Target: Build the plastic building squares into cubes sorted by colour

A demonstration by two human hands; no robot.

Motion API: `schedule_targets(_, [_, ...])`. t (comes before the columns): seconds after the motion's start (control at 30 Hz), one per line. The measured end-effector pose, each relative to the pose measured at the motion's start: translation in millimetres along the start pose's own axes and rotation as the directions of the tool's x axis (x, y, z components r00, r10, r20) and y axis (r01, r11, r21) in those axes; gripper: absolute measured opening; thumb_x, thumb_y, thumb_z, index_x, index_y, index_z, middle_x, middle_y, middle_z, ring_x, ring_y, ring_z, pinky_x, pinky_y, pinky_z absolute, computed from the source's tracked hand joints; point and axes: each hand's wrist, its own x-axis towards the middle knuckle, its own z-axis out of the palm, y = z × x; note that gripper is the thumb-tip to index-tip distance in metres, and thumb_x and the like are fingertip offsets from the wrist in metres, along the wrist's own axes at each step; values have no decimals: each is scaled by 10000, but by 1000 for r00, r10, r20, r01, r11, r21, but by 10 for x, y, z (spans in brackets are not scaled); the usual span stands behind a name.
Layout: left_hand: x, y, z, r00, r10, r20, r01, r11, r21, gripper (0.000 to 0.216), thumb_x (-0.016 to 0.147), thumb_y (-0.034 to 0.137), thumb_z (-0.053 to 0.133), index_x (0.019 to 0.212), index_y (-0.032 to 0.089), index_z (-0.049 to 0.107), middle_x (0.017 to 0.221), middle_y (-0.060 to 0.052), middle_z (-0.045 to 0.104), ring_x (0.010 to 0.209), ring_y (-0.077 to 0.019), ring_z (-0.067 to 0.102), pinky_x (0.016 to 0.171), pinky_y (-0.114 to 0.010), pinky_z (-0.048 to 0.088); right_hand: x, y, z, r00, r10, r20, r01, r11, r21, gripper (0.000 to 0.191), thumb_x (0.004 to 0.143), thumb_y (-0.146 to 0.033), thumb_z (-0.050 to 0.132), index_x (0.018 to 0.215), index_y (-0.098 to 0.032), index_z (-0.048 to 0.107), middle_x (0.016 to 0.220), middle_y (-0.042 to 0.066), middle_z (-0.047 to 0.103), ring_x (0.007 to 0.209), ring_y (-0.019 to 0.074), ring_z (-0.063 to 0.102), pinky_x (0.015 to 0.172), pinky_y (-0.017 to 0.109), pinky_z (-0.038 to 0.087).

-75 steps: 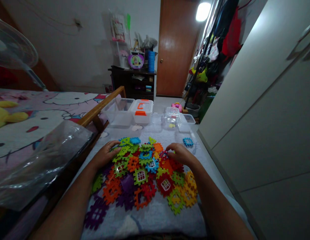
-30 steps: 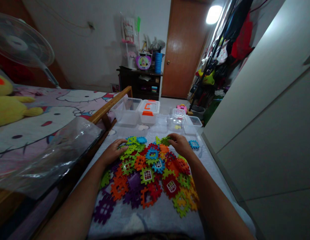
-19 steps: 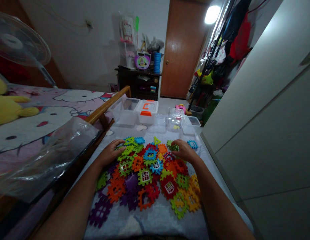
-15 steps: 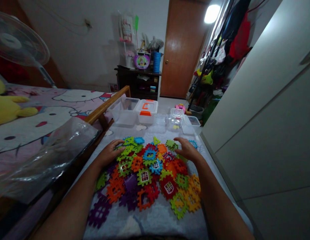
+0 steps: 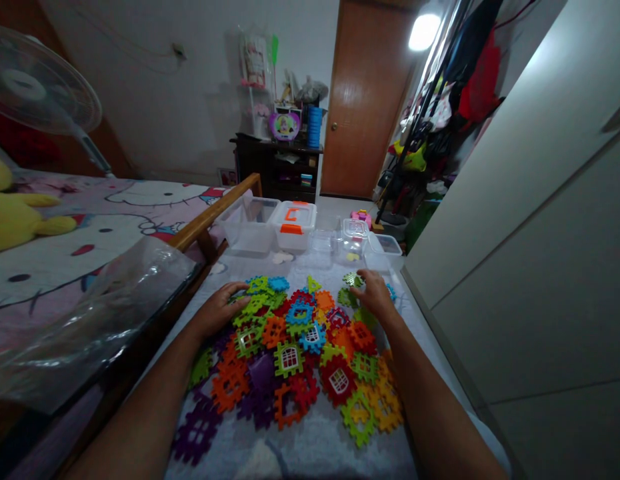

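A heap of colourful interlocking plastic tiles [image 5: 295,353] lies on a grey blanket [image 5: 310,447] in front of me. My left hand [image 5: 219,309] rests flat on the green tiles at the heap's left edge, fingers apart. My right hand [image 5: 375,295] is at the heap's far right corner, fingertips closed on a light green tile [image 5: 351,279] that tilts up off the blanket. A darker green tile [image 5: 345,297] lies just below it. A blue tile [image 5: 391,291] peeks out from behind my right hand.
Clear plastic boxes stand beyond the heap: a large open one [image 5: 250,223], one with an orange-handled lid [image 5: 293,225] and smaller ones [image 5: 355,233]. A clear plastic bag [image 5: 90,313] and a bed's wooden rail [image 5: 210,213] are left. A wardrobe [image 5: 515,220] stands right.
My right hand has moved forward and right, from the middle of the heap to its far right corner, taking a green tile with it. My left hand has stayed put.
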Motion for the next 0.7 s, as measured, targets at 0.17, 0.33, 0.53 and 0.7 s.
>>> schedule_targets(0.17, [-5,6,-4,1000,7,3,-7,1000,-2,618,778,659,514,1150,179,631,1221,-88,647,1159,-292,591,1053,-400,421,-45,57,-77,990,139,28,-130,968,-214,407,814,-436,673,1100,-149,644,1096,153,628,1039,274,555,904,346,403])
schedule_targets(0.33, [-7,30,-21,1000,4,10,-4,1000,15,609,776,653,513,1140,180,634,1233,-92,639,1163,-293,588,1056,-398,419,-75,41,-97,991,94,92,-70,969,-237,292,902,-376,546,1069,-171,669,1069,133,650,1020,253,556,895,324,377])
schedule_targets(0.53, [-1,18,-15,1000,-1,11,1,1000,20,626,771,664,511,1144,176,633,1251,-100,626,1172,-294,583,1059,-397,417,-108,92,-13,988,-3,153,40,970,-238,476,830,-127,502,1288,-215,601,1346,100,572,1101,272,513,908,337,369])
schedule_targets(0.7, [-5,-5,-6,1000,8,3,-8,1000,21,631,776,662,506,1151,171,633,1249,-99,631,1179,-297,583,1069,-405,410,-91,136,65,980,-24,199,68,974,-218,603,805,-54,447,1371,-238,543,1401,62,551,1101,280,504,916,355,366])
